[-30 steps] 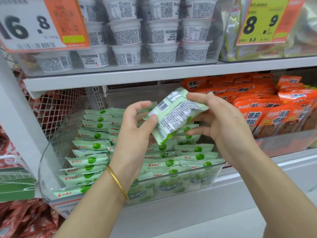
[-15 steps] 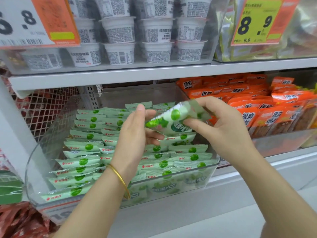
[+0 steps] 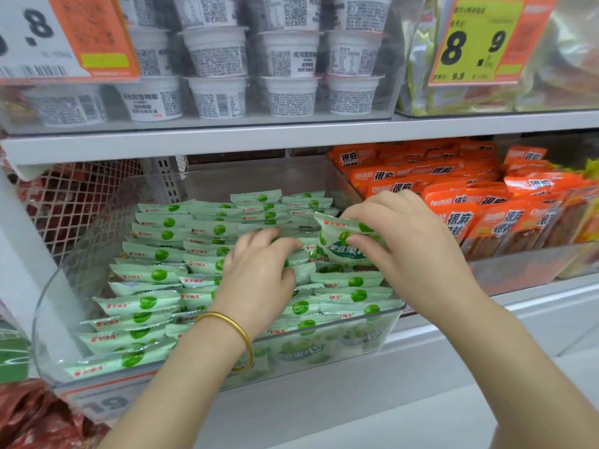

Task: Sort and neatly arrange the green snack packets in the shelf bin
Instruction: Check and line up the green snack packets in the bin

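Now, with our right hand (image 3: 408, 254) pinching the green snack packet (image 3: 343, 251) and our left hand (image 3: 259, 277) resting loosely spread fingers (image 3: 282, 245) on the packed rows (image 3: 152, 275), we should part a gap and slot it upright.

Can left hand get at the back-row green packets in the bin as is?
Probably yes. The left hand is inside the open-topped bin, seemingly holding nothing; the back-row packets lie uncovered beyond it. The right hand, gripping a packet, is off to the side.
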